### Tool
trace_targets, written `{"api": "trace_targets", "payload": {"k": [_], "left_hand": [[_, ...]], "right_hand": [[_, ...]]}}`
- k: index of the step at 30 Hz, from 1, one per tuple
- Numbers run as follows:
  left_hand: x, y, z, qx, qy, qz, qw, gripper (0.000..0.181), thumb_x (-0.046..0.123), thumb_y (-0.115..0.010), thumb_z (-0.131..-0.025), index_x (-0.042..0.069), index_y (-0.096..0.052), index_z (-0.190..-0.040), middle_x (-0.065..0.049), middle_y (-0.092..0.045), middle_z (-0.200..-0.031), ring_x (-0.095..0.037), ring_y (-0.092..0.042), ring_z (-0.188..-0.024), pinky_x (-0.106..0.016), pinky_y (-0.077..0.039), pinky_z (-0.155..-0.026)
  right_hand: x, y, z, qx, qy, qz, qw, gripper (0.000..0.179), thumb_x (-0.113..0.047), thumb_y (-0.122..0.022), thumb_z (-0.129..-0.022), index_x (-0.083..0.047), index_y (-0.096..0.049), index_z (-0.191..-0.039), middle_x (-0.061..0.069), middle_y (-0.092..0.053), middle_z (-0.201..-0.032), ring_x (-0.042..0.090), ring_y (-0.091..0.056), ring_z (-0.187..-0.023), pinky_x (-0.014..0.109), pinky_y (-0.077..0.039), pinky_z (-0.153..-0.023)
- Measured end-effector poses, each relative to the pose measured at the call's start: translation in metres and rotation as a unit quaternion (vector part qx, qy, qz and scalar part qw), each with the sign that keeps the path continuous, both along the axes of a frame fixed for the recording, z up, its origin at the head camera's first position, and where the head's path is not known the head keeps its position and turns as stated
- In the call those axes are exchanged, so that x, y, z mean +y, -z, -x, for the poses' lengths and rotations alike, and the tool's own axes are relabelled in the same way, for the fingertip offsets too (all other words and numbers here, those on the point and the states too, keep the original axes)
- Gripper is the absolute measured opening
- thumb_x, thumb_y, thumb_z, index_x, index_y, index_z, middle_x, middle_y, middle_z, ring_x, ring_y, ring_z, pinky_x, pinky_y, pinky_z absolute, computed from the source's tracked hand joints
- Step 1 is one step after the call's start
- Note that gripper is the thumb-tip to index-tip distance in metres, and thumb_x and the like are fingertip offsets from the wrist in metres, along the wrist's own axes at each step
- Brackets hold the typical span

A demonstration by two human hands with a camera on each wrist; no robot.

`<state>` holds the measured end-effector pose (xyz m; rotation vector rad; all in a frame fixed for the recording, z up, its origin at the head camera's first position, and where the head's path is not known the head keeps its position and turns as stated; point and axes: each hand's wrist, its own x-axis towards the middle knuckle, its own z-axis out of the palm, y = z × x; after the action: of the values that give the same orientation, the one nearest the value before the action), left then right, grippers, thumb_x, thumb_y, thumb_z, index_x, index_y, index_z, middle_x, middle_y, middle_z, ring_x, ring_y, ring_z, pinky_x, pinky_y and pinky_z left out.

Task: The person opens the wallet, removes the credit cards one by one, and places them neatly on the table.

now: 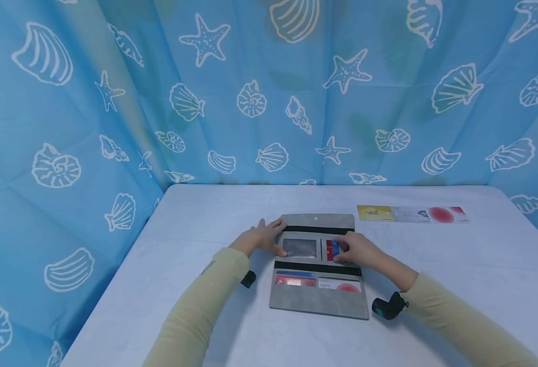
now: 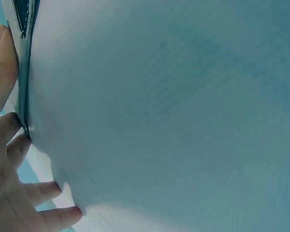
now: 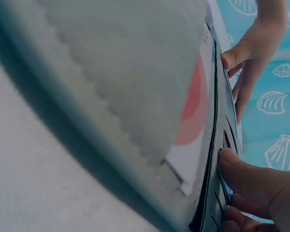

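Observation:
A long grey wallet (image 1: pixel 319 306) lies unfolded on the table. My left hand (image 1: pixel 269 237) rests at its left edge, fingers spread and thumb on the wallet beside a clear window pocket (image 1: pixel 300 248). In the left wrist view, the left fingertips (image 2: pixel 67 217) touch the white cloth. At the middle panel's right slots, my right hand (image 1: pixel 356 248) pinches a blue card (image 1: pixel 335 248) between thumb and fingers. A red card (image 1: pixel 329 251) shows just left of it. The right wrist view shows the right thumb (image 3: pixel 232 162) against the slots, with part of the card hidden.
In the wallet's lower slots sit a red card (image 1: pixel 291 281) and a white card with a red circle (image 1: pixel 342 285). A yellow card (image 1: pixel 375 213), a pale card (image 1: pixel 410 214) and a white-and-red card (image 1: pixel 447 215) lie in a row behind, at the right. A shell-patterned blue curtain (image 1: pixel 250 132) hangs behind the table.

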<state>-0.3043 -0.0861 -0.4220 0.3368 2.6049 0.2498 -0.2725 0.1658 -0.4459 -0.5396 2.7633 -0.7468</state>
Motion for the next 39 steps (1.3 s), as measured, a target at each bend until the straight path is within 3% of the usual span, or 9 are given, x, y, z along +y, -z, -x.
{"api": "trace_targets", "payload": {"k": [11,17,22,28,39], "left_hand": [[-0.001,0.000,0.001,-0.001,0.012,0.000,0.9999,0.088,0.046,-0.067,-0.078,0.027,-0.017,-0.147,0.008,-0.003,-0.155,-0.033,0.005,-0.140,-0.055,-0.009,-0.110],[-0.001,0.000,0.001,0.002,0.016,0.003,0.9999,0.088,0.046,-0.067,-0.078,0.027,-0.017,-0.147,0.007,-0.004,-0.155,-0.033,0.005,-0.140,-0.056,-0.010,-0.110],[-0.001,0.001,0.000,0.002,0.014,0.000,0.9999,0.088,0.046,-0.067,-0.077,0.027,-0.017,-0.147,0.008,-0.004,-0.155,-0.033,0.005,-0.140,-0.056,-0.010,-0.110],[-0.001,0.002,0.001,0.002,0.017,0.004,0.9998,0.088,0.047,-0.066,-0.078,0.027,-0.016,-0.148,0.008,-0.002,-0.155,-0.033,0.005,-0.140,-0.055,-0.010,-0.110],[0.000,0.004,0.002,0.006,0.018,0.012,0.9998,0.090,0.049,-0.066,-0.077,0.028,-0.014,-0.148,0.008,-0.002,-0.155,-0.033,0.004,-0.140,-0.055,-0.010,-0.110]], "right_hand": [[-0.010,-0.008,0.005,-0.070,0.077,0.054,0.9931,0.026,-0.004,-0.066,-0.079,0.003,-0.055,-0.101,0.007,-0.053,-0.079,0.017,-0.049,-0.070,0.025,-0.043,-0.059],[-0.007,-0.006,0.007,-0.108,0.107,0.090,0.9842,0.028,-0.004,-0.065,-0.080,0.002,-0.051,-0.104,0.007,-0.050,-0.078,0.017,-0.048,-0.067,0.024,-0.042,-0.058],[-0.001,-0.006,0.005,-0.116,0.114,0.101,0.9816,0.031,-0.006,-0.065,-0.080,0.002,-0.051,-0.107,0.008,-0.053,-0.079,0.016,-0.052,-0.066,0.025,-0.047,-0.059],[0.013,-0.008,0.001,-0.139,0.131,0.127,0.9735,0.037,-0.005,-0.063,-0.082,0.004,-0.047,-0.114,0.013,-0.058,-0.082,0.017,-0.058,-0.061,0.026,-0.053,-0.058],[0.045,-0.014,-0.012,-0.178,0.152,0.183,0.9549,0.039,-0.005,-0.057,-0.087,0.005,-0.040,-0.119,0.015,-0.056,-0.088,0.016,-0.060,-0.060,0.027,-0.054,-0.059]]}}
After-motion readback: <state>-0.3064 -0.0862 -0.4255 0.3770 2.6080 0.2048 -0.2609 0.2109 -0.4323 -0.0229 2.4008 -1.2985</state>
